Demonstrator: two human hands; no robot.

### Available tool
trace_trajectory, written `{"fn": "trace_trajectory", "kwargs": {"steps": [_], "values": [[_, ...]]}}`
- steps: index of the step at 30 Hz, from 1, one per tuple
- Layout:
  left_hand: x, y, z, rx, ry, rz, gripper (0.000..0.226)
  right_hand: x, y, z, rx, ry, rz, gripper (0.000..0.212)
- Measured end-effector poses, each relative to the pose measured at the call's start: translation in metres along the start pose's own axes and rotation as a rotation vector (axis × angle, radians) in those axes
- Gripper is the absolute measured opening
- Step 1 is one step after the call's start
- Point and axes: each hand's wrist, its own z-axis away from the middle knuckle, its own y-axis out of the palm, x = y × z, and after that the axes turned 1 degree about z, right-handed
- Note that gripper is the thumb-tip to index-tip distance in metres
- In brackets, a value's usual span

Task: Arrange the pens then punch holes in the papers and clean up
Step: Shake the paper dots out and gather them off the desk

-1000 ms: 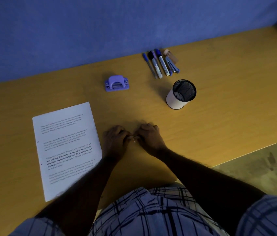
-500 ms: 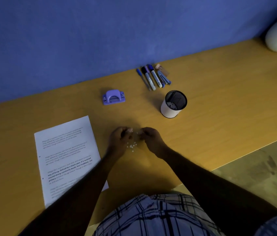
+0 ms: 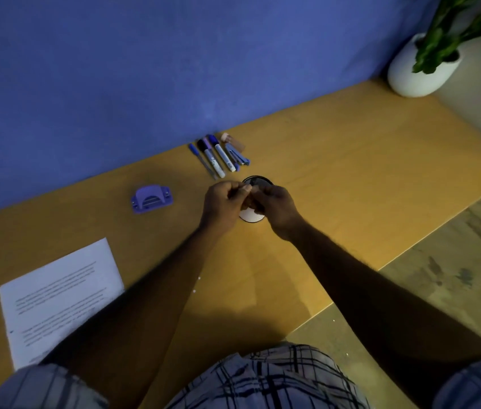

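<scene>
Emptying punched scraps into the cup (image 3: 251, 216) looks like the step in hand, part of the clean-up. To do it well, hold both hands right over the cup's mouth and part the fingers (image 3: 242, 189) slowly so nothing drifts past the rim. Then rub the tips together to shed whatever clings.

The left hand (image 3: 224, 203) and right hand (image 3: 274, 206) meet above the cup, touching. Both sets of fingers are curled in and bunched; whether they pinch anything I cannot tell. The cup stands on the tabletop (image 3: 351, 172) directly under them, its dark rim showing beyond the knuckles.

A few white specks (image 3: 199, 278) lie between the forearms, well apart from the cup, and need another pass. The pens (image 3: 218, 156) lie in a row just behind the cup.
</scene>
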Motion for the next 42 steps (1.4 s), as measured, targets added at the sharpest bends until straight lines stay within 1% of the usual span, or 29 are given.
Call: {"fn": "trace_trajectory", "kwargs": {"steps": [2, 4, 6, 8, 9, 11, 14, 16, 18, 21, 24, 26, 27, 30, 32, 34, 35, 37, 39, 42], "values": [[-0.007, 0.009, -0.017, 0.012, 0.011, -0.092, 0.022, 0.005, -0.010, -0.014, -0.058, -0.002, 0.067, 0.025], [-0.010, 0.013, -0.032, 0.057, 0.026, -0.184, 0.025, 0.010, -0.018, -0.024, -0.082, -0.013, 0.205, 0.024], [-0.012, 0.013, -0.044, 0.123, 0.011, -0.216, 0.021, 0.016, -0.027, -0.032, -0.085, -0.068, 0.421, 0.024], [-0.012, 0.012, -0.052, 0.171, 0.027, -0.274, 0.020, 0.020, -0.034, -0.038, -0.068, -0.144, 0.656, 0.017], [-0.013, 0.012, -0.055, 0.188, 0.054, -0.331, 0.020, 0.023, -0.036, -0.039, -0.054, -0.183, 0.752, 0.014], [-0.015, 0.010, -0.058, 0.218, 0.123, -0.478, 0.021, 0.027, -0.040, -0.039, -0.021, -0.254, 0.873, 0.018], [-0.020, 0.005, -0.060, 0.271, 0.208, -0.635, 0.023, 0.032, -0.041, -0.037, 0.006, -0.314, 0.930, 0.024], [-0.024, 0.002, -0.059, 0.283, 0.250, -0.697, 0.023, 0.033, -0.042, -0.036, -0.005, -0.356, 0.953, 0.024], [-0.028, 0.000, -0.058, 0.283, 0.261, -0.723, 0.023, 0.034, -0.042, -0.035, -0.023, -0.383, 0.969, 0.022], [-0.029, -0.002, -0.056, 0.295, 0.273, -0.763, 0.022, 0.035, -0.041, -0.035, -0.011, -0.365, 0.993, 0.020], [-0.024, -0.006, -0.055, 0.358, 0.260, -0.699, 0.029, 0.035, -0.043, -0.033, 0.029, -0.341, 1.026, 0.024], [-0.021, -0.012, -0.054, 0.387, 0.204, -0.566, 0.034, 0.036, -0.045, -0.031, 0.063, -0.337, 0.997, 0.028], [-0.019, -0.015, -0.054, 0.394, 0.155, -0.473, 0.036, 0.037, -0.047, -0.030, 0.073, -0.323, 0.940, 0.030], [-0.017, -0.026, -0.049, 0.406, -0.010, -0.146, 0.036, 0.037, -0.050, -0.023, 0.077, -0.217, 0.712, 0.031], [-0.015, -0.037, -0.042, 0.384, -0.056, -0.044, 0.036, 0.035, -0.049, -0.015, 0.047, -0.114, 0.490, 0.028], [-0.010, -0.050, -0.032, 0.348, -0.080, 0.019, 0.035, 0.028, -0.046, -0.004, 0.007, -0.069, 0.293, 0.027], [-0.004, -0.058, -0.025, 0.327, -0.090, 0.051, 0.035, 0.023, -0.044, 0.001, -0.007, -0.063, 0.255, 0.026], [0.010, -0.076, -0.008, 0.290, -0.090, 0.063, 0.034, 0.011, -0.040, 0.010, -0.008, -0.068, 0.252, 0.025], [0.031, -0.093, 0.011, 0.232, -0.089, 0.025, 0.030, -0.003, -0.034, 0.019, 0.024, -0.077, 0.283, 0.026], [0.065, -0.116, 0.037, 0.065, -0.070, -0.102, 0.022, -0.027, -0.022, 0.031, 0.066, -0.042, 0.367, 0.023]]}}
